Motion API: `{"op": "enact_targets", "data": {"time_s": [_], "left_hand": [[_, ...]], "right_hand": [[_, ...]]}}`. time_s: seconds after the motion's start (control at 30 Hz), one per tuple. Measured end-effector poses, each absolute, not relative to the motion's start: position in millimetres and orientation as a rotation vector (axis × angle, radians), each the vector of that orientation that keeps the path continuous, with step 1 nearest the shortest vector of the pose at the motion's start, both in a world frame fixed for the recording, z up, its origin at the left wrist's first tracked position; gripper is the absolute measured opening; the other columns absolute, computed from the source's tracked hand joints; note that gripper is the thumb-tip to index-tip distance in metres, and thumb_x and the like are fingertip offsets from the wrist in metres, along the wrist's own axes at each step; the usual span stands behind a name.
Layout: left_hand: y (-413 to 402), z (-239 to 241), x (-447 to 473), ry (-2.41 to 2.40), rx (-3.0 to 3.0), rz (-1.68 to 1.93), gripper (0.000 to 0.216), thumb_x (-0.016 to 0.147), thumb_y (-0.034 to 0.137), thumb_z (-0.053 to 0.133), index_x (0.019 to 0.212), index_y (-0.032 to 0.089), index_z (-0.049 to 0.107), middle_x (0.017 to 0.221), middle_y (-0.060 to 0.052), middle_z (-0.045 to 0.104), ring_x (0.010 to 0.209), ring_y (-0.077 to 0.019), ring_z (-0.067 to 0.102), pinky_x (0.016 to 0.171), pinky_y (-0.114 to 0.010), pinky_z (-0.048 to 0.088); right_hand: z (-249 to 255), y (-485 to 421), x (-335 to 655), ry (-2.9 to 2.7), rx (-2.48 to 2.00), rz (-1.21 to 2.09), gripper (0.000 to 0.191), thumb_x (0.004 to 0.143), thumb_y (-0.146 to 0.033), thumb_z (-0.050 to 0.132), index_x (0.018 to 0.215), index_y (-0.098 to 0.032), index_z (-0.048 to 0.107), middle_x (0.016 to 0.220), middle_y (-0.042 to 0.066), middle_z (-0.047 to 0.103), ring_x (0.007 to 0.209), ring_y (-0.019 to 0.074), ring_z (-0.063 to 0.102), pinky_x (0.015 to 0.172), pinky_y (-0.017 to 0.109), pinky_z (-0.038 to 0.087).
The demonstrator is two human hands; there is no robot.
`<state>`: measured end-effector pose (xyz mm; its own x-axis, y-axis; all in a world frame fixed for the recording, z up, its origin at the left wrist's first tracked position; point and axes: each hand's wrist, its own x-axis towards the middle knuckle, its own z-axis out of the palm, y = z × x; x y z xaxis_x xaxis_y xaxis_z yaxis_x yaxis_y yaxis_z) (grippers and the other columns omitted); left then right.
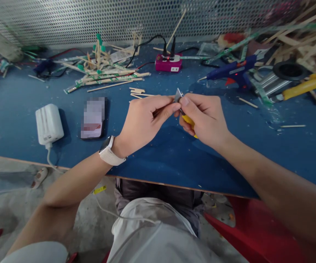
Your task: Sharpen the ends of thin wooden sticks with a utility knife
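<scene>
Evidently the cutter knife (pixel 188 120) should handle as a light, stiff tool, its yellow grip probably smooth plastic and a little slippery. It is held above the tabletop (pixel 158 160), tilted, with the blade (pixel 178 96) pointing up and away from the person. The right hand (pixel 207 118) is curled round the grip, thumb forward near the blade's base; the grip is the sound place to hold, well back from the edge. The left hand (pixel 143 118) has thumb and fingertips pressed together beside the blade; whether anything thin sits between them, I cannot tell. The short sticks (pixel 137 90) beyond look light and easily snapped.
</scene>
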<state>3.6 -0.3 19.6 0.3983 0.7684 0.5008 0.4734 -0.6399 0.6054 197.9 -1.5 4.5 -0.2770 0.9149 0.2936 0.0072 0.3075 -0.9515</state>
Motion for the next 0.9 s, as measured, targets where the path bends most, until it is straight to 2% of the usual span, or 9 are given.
{"op": "enact_targets", "data": {"time_s": [0.23,0.4,0.53,0.7,0.9], "left_hand": [[2.1,16.3,3.2,1.081,2.306,1.114,0.044,0.112,0.046,0.056,0.083,0.020,0.076,0.076,-0.001,0.073,0.062,-0.0097,0.055,0.061,-0.029,0.038],[0.7,16.7,4.3,1.086,2.297,1.164,0.048,0.111,0.052,0.056,0.080,0.020,0.074,0.064,0.002,0.058,0.056,-0.0092,0.042,0.057,-0.030,0.033],[-1.3,17.7,5.8,1.082,2.299,1.173,0.042,0.112,0.048,0.054,0.085,0.021,0.072,0.067,0.002,0.060,0.060,-0.0104,0.048,0.060,-0.030,0.038],[-2.0,15.8,6.2,0.946,2.414,1.190,0.041,0.115,0.036,0.048,0.077,0.022,0.053,0.070,0.000,0.055,0.068,-0.0131,0.052,0.068,-0.032,0.043],[-3.6,18.5,4.5,0.898,2.439,1.176,0.032,0.114,0.028,0.044,0.086,0.022,0.058,0.075,-0.001,0.059,0.072,-0.0151,0.055,0.071,-0.033,0.047]], "right_hand": [[1.9,-2.2,196.1,-1.575,-0.877,1.095,0.051,0.105,-0.063,0.065,0.076,-0.022,0.063,0.049,-0.005,0.049,0.039,0.0097,0.044,0.039,0.028,0.030],[1.6,-5.1,192.8,-1.548,-0.893,1.071,0.051,0.107,-0.062,0.063,0.076,-0.022,0.061,0.049,-0.005,0.048,0.039,0.0093,0.044,0.039,0.027,0.032],[1.9,-6.2,191.9,-1.552,-0.853,1.036,0.050,0.109,-0.059,0.062,0.075,-0.022,0.059,0.051,-0.005,0.048,0.039,0.0091,0.044,0.040,0.028,0.032],[0.3,-7.1,192.8,-1.654,-0.792,1.007,0.047,0.111,-0.055,0.059,0.078,-0.022,0.060,0.056,-0.005,0.049,0.045,0.0091,0.047,0.045,0.028,0.035],[1.4,-8.6,191.1,-1.591,-0.796,1.037,0.049,0.109,-0.060,0.060,0.077,-0.022,0.060,0.057,-0.004,0.049,0.044,0.0097,0.046,0.042,0.029,0.035]]}}
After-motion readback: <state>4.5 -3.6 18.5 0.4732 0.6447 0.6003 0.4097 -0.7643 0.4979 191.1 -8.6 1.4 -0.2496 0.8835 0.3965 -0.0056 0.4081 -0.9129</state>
